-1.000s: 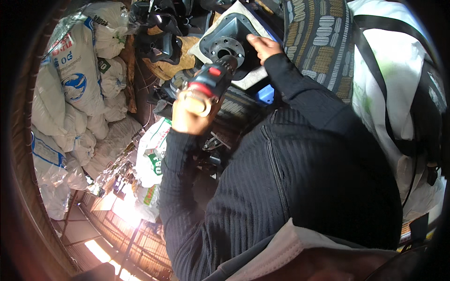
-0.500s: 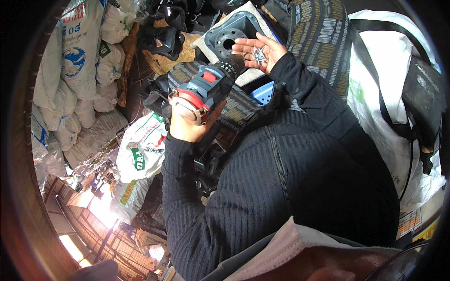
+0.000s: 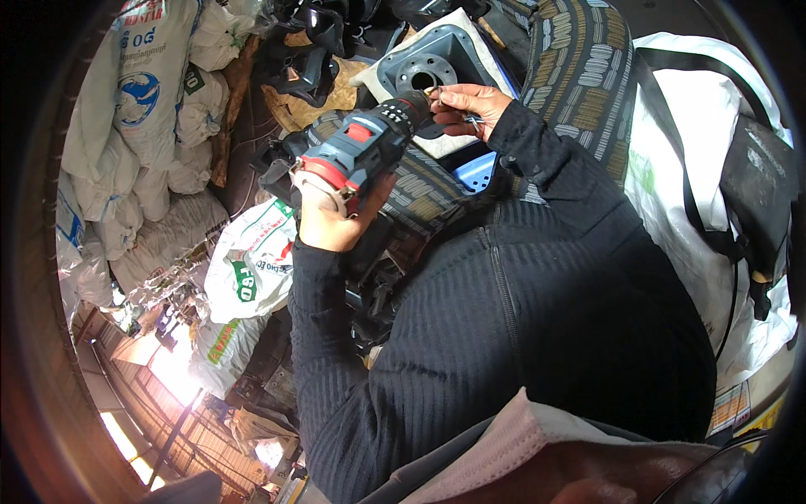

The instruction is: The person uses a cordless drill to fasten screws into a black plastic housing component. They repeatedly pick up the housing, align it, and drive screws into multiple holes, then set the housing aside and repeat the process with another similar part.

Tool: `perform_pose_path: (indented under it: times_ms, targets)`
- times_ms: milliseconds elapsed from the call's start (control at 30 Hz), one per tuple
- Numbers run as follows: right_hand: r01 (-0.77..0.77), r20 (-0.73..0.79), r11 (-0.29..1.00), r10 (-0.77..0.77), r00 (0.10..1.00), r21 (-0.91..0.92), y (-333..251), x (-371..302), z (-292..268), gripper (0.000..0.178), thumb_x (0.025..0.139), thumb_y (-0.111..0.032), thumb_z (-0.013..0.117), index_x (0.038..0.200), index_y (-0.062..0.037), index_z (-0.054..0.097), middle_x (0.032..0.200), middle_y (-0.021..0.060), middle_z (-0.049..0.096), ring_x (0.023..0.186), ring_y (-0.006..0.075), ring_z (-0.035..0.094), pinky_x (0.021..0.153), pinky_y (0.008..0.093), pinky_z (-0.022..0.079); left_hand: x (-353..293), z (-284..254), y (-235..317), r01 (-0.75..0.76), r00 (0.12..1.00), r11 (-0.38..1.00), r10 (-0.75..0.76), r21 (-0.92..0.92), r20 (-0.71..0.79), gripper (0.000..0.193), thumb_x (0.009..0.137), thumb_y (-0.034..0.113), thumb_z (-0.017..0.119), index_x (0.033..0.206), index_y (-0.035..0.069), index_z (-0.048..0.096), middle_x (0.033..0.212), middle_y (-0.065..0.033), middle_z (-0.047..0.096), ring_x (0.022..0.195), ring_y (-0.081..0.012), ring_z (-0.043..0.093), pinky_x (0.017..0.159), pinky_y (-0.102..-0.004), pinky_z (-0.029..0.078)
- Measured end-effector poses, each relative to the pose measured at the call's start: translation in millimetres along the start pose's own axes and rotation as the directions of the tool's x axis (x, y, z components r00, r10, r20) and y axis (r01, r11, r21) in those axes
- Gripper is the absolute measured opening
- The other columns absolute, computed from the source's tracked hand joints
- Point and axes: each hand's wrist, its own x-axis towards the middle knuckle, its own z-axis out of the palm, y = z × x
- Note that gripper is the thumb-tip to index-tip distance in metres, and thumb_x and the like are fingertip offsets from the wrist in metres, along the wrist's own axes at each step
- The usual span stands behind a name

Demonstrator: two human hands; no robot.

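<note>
My left hand (image 3: 330, 220) is wrapped round the grip of a grey and red cordless drill (image 3: 359, 143), its chuck pointing away and to the right. At the chuck's tip, the thumb and fingers of my right hand (image 3: 472, 102) pinch something small, probably a screw. Several silver screws (image 3: 475, 123) show among that hand's curled fingers. Just beyond both hands lies a grey square-flanged part (image 3: 460, 52) with a round hole in its raised centre; the drill and fingers partly cover its near side.
A light cloth or pad lies under the part, beside a blue perforated piece (image 3: 476, 171). My legs in patterned trousers (image 3: 579, 59) flank it. Black moulded parts (image 3: 294, 71) lie at the far left. White sacks (image 3: 155, 84) are piled left; a white bag (image 3: 680, 168) stands right.
My right hand has gone from an open palm holding screws to curled fingers pinching at the drill's tip. The drill has shifted slightly toward the lower left.
</note>
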Motion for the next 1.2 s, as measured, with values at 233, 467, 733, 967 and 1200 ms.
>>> perform_pose_path:
  times_ms: [233,467,733,967,1200]
  targets:
    - [0.005,-0.027,0.981,0.001,1.0,0.193,7,11,-15,0.028,0.093,-0.019,0.059,0.118,-0.0048,0.059,0.096,0.003,0.066,0.087,0.0109,0.068,0.073,0.0247,0.06,-1,6,-9,-0.075,0.997,0.995,0.075,0.063,0.002,0.037,0.074,0.011,0.078,0.106,0.001,0.062,0.095,-0.0096,0.068,0.084,-0.0216,0.066,0.077,-0.0326,0.051]
    - [0.01,-0.026,0.964,-0.003,1.0,0.267,7,15,-14,0.027,0.094,-0.016,0.058,0.117,-0.003,0.06,0.1,0.007,0.065,0.089,0.013,0.066,0.078,0.0277,0.059,-1,5,-10,0.069,0.998,0.997,-0.069,-0.045,-0.004,0.04,0.072,0.009,0.079,0.107,0.001,0.061,0.099,-0.0086,0.068,0.089,-0.0197,0.066,0.08,-0.0322,0.052]
    - [-0.016,-0.024,0.973,0.022,0.999,0.229,6,20,-13,0.029,0.094,-0.016,0.058,0.119,-0.0039,0.059,0.095,0.0038,0.066,0.087,0.0113,0.067,0.075,0.0242,0.06,12,-1,-3,-0.218,0.976,0.936,0.208,0.276,0.066,0.023,0.077,0.007,0.073,0.097,0.003,0.064,0.081,-0.0062,0.065,0.067,-0.0158,0.063,0.058,-0.0295,0.048]
    - [0.026,-0.022,0.985,-0.022,1.0,0.169,9,25,-18,0.031,0.095,-0.02,0.057,0.122,-0.0042,0.058,0.097,0.0055,0.067,0.089,0.013,0.067,0.075,0.0251,0.059,27,-2,9,-0.281,0.96,0.936,0.278,0.213,0.043,0.03,0.074,0.007,0.075,0.102,0.003,0.064,0.089,-0.0087,0.067,0.079,-0.0235,0.065,0.072,-0.034,0.051]
    - [0.216,-0.442,0.976,-0.176,0.88,0.042,20,33,-34,0.034,0.096,-0.031,0.055,0.114,-0.0044,0.064,0.061,-0.0085,0.036,0.045,0.0004,0.029,0.037,0.02,0.024,52,-13,0,-0.119,0.991,0.988,0.113,0.102,0.064,0.039,0.074,0.014,0.077,0.108,0.002,0.063,0.101,-0.0121,0.068,0.093,-0.0256,0.065,0.087,-0.0358,0.047]
